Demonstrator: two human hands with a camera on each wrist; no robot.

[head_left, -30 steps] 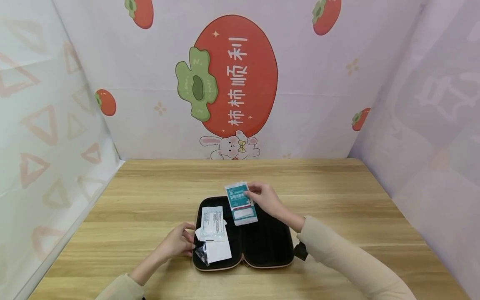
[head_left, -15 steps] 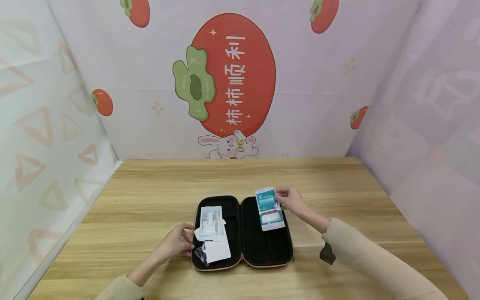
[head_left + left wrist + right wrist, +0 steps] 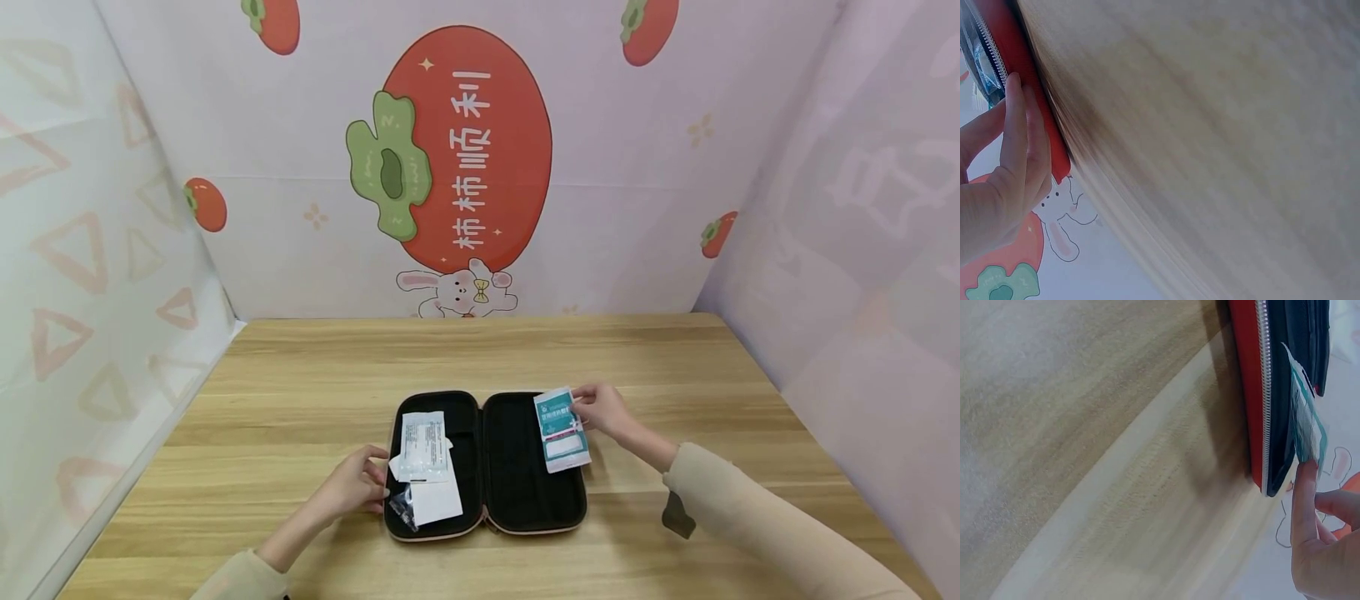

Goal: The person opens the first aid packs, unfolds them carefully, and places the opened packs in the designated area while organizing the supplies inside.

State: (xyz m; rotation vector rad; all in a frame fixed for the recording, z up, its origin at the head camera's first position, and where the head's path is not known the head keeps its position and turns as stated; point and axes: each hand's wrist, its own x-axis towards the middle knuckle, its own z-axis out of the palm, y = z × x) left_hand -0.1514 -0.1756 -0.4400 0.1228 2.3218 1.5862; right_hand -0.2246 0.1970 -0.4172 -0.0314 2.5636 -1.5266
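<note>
A zippered case (image 3: 517, 500) lies open on the table, black inside with red outer sides. My left hand (image 3: 352, 482) holds its left edge; in the left wrist view, the fingers (image 3: 1016, 125) lie along the red side and the thumb is near the zipper. Over the right half, my right hand (image 3: 603, 412) pinches a flat teal-and-white packet (image 3: 562, 429) by its upper right edge. The right wrist view shows the packet (image 3: 1307, 419) edge-on, tilted above the zipper rim, between thumb and fingers. In the left half lie a clear-and-white printed packet (image 3: 423, 442) and a white paper (image 3: 438, 502).
A small clear bag with dark contents (image 3: 403, 508) sits in the case's lower left corner. The wooden table (image 3: 330, 358) meets a printed cloth backdrop (image 3: 615, 208) behind, with cloth walls at both sides. A dark tab (image 3: 677, 517) hangs by the right sleeve.
My right hand has carried the teal-and-white packet from the middle of the case to the right, over the right half's outer edge, and slightly lower. The left hand stays at the case's edge.
</note>
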